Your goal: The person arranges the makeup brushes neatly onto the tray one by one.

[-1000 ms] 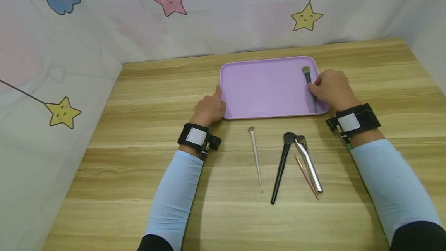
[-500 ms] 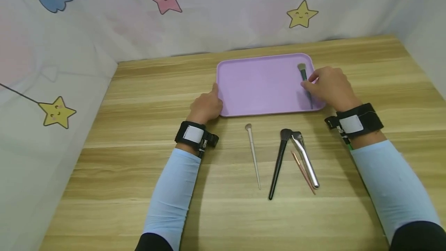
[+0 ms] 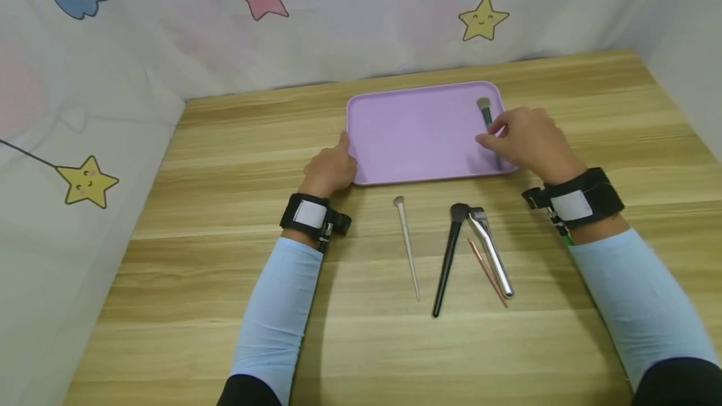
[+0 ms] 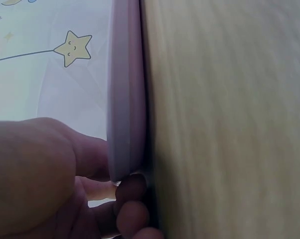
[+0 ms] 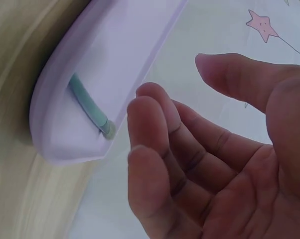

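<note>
My left hand [image 3: 331, 169] holds the lilac tray [image 3: 417, 133] at its near left corner. In the left wrist view the thumb goes behind the tray wall [image 4: 126, 94] while fingertips sit at the corner's underside. A green-handled makeup brush [image 3: 487, 114] lies along the tray's right end, partly hidden by my right hand [image 3: 533, 143] in the head view. That hand hovers over the right rim, thumb and fingers apart with nothing between them. In the right wrist view the brush [image 5: 90, 104] rests in the tray, away from the fingers.
Several makeup brushes lie on the wooden table [image 3: 225, 205] before the tray: a thin white one [image 3: 407, 249], a black one [image 3: 448, 259], a silver one [image 3: 492, 252] and a slim copper-coloured stick [image 3: 487, 272]. A printed curtain [image 3: 338, 30] hangs behind the table.
My right hand's fingers have come away from the green brush, which stays in the tray. The left hand keeps its place at the tray corner. The whole head view has shifted slightly.
</note>
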Demonstrator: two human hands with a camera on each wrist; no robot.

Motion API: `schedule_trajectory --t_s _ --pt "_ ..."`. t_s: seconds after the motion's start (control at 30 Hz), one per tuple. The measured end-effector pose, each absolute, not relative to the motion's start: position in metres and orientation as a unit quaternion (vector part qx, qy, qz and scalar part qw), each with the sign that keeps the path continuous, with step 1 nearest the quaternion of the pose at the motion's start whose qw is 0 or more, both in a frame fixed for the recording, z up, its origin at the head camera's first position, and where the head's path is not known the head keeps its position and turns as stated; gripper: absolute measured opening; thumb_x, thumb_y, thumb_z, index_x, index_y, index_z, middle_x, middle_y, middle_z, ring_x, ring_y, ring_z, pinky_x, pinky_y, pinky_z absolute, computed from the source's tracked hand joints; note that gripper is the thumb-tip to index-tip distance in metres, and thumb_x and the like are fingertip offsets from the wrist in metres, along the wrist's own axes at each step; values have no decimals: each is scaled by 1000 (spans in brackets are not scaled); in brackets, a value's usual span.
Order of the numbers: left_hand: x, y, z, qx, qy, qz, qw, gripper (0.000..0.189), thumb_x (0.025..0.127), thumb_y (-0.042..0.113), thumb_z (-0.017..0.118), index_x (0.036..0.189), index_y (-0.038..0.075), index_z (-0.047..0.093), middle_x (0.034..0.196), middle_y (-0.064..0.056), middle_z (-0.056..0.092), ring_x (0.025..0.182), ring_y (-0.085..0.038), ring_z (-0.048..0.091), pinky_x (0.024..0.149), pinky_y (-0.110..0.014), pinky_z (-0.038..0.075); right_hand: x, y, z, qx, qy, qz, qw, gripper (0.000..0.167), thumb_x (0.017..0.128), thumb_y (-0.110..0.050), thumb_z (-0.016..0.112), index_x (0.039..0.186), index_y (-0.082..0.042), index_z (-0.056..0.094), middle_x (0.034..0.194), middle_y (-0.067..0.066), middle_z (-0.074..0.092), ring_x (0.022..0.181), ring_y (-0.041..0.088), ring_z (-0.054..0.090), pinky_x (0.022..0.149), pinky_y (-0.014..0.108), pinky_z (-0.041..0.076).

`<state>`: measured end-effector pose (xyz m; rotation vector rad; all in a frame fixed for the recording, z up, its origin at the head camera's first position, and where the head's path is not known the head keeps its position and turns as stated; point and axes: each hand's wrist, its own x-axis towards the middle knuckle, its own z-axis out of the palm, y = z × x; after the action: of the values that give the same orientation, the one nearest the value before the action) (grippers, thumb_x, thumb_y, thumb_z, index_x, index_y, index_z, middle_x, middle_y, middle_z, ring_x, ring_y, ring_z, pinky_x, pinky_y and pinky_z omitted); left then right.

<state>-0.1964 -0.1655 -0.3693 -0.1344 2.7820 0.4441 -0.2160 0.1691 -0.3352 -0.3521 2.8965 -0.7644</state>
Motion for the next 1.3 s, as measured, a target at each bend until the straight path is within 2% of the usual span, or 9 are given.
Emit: schedule_trajectory --t_s 0.47,0.7,0.87,1.3 --pt "-196 -164 -370 -45 975 155 156 65 105 27 33 164 14 9 138 -26 55 103 -36 59 81 -52 49 -202 171 -331 -156 957 -242 48 44 94 -37 70 107 5 73 89 18 69 72 28 60 57 38 45" --pt "-197 -162 -369 -42 975 151 154 65 105 27 33 164 13 10 136 -27 56 101 -36 59 80 -52 49 -194 176 -328 -177 952 -243 49 41 94 -36 71 102 4 74 83 13 70 69 25 61 59 38 45" --pt "-197 -162 -369 -42 975 150 156 65 105 27 33 164 13 10 137 -27 55 103 -36 59 81 -52 49 -188 179 -327 -179 952 -242 59 42 94 -37 71 103 3 75 89 15 71 74 27 61 61 39 46" --pt "-196 -165 -369 -47 975 153 154 65 105 27 33 164 13 11 138 -26 55 101 -36 59 80 -52 48 -176 181 -323 -189 952 -231 68 44 94 -40 70 106 2 75 93 15 72 79 28 64 64 41 49"
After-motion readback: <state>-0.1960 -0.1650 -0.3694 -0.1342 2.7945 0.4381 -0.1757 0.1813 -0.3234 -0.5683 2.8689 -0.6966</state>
